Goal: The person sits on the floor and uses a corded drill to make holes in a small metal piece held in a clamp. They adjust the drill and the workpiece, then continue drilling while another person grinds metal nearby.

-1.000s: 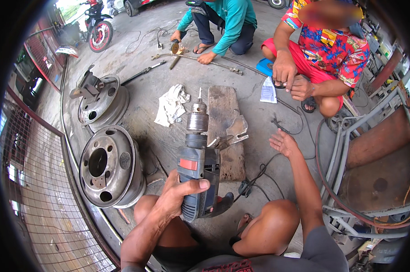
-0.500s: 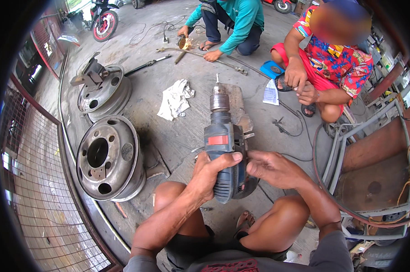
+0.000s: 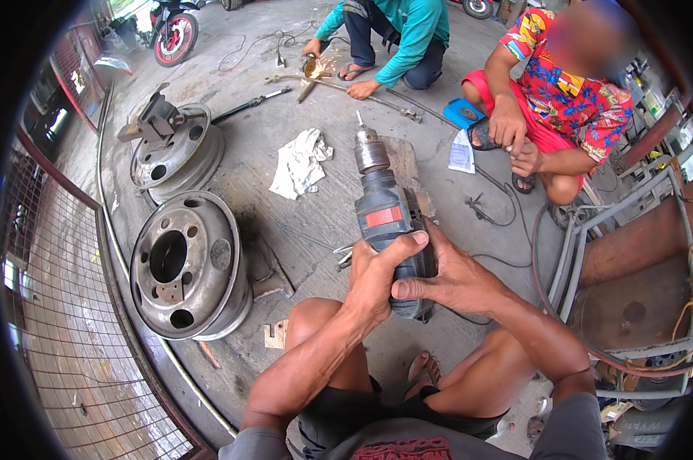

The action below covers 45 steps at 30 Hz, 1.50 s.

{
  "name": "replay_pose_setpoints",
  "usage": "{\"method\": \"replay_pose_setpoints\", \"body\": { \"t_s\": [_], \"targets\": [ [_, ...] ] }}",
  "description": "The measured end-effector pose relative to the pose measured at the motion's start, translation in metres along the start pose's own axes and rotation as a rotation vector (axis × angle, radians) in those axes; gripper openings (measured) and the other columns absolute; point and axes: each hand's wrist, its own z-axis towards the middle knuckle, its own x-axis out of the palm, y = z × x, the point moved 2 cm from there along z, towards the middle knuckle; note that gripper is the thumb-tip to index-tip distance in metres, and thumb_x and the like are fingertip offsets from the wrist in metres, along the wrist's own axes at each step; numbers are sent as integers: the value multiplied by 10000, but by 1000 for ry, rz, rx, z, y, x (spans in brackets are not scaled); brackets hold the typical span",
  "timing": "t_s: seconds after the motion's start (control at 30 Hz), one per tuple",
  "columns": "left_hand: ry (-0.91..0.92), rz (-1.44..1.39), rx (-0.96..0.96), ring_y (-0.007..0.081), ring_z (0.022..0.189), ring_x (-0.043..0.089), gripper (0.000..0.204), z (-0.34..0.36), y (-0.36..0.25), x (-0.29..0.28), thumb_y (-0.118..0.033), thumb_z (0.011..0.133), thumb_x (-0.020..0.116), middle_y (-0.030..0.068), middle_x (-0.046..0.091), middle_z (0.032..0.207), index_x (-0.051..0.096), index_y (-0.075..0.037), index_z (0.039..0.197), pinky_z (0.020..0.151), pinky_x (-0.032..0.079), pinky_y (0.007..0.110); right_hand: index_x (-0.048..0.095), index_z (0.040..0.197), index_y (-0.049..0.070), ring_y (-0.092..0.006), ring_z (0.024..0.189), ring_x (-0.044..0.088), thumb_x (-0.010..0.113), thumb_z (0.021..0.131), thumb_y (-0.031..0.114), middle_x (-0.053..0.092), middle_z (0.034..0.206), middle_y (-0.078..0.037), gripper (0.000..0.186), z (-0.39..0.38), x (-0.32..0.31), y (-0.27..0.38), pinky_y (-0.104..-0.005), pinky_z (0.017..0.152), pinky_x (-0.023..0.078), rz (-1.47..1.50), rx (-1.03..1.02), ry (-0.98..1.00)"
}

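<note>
A dark power drill point(image 3: 382, 201) with a red label and a metal chuck is held out in front of me over the concrete floor. Its thin bit points away from me, tilted slightly to the left. My left hand point(image 3: 379, 272) wraps its left side, thumb across the top. On the other side my right hand point(image 3: 458, 274) grips the rear of the body, thumb lying along its back end. The fingers beneath the drill are hidden. A wooden board point(image 3: 402, 162) lies on the floor, partly behind the drill. Beside it to the left is a crumpled white cloth point(image 3: 300, 163).
Two steel wheel rims point(image 3: 149, 297) stand at left beside a mesh fence point(image 3: 70, 307). One co-worker point(image 3: 408, 38) grinds a metal rod with sparks flying; another co-worker point(image 3: 561, 100) squats at right. A grey metal frame point(image 3: 569, 284) and hoses stand at right.
The drill has turned so its bit tips leftward. My right hand has moved from its side to close around the rear. More sparks fly from the co-worker's grinder.
</note>
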Motion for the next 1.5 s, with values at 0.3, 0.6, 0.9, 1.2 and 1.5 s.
{"method": "replay_pose_setpoints", "body": {
  "t_s": [0.3,0.6,0.9,1.2,1.5],
  "targets": [
    [14,-203,-129,220,775,715,507,14,6,-6,-305,870,785,130,673,950,579,10,1209,685,643,371,85,1632,-34,-435,1385,524,828,656,812,456,1512,-323,1490,-22,0,-4,-480,1128,452,-198,-18,-20],
    [41,-380,-73,216,800,735,475,26,0,-7,-367,948,710,119,700,982,584,7,1213,714,662,385,204,1637,8,-477,1355,526,923,701,430,462,1538,-298,1254,-33,-13,-26,-518,1133,441,-663,-125,-73],
    [-9,-353,-40,221,792,726,463,17,-5,-12,-371,954,707,118,703,989,594,0,1206,707,653,401,337,1559,-57,-470,1104,660,780,844,199,665,1218,-299,879,-22,-8,-31,-528,971,508,-621,-279,-135],
    [-47,-310,41,229,804,740,480,4,-17,-24,-364,960,702,128,724,992,589,16,1230,750,646,379,583,1195,-33,-442,1001,690,864,805,302,689,1072,-238,586,-13,2,-25,-514,883,545,-579,-343,-91],
    [-63,-281,54,267,818,751,518,0,-20,-39,-383,965,684,161,722,992,581,44,1240,764,655,408,604,1102,-7,-420,951,699,881,792,332,686,999,-207,536,-5,11,-26,-500,838,550,-576,-314,-40]
  ]
}}
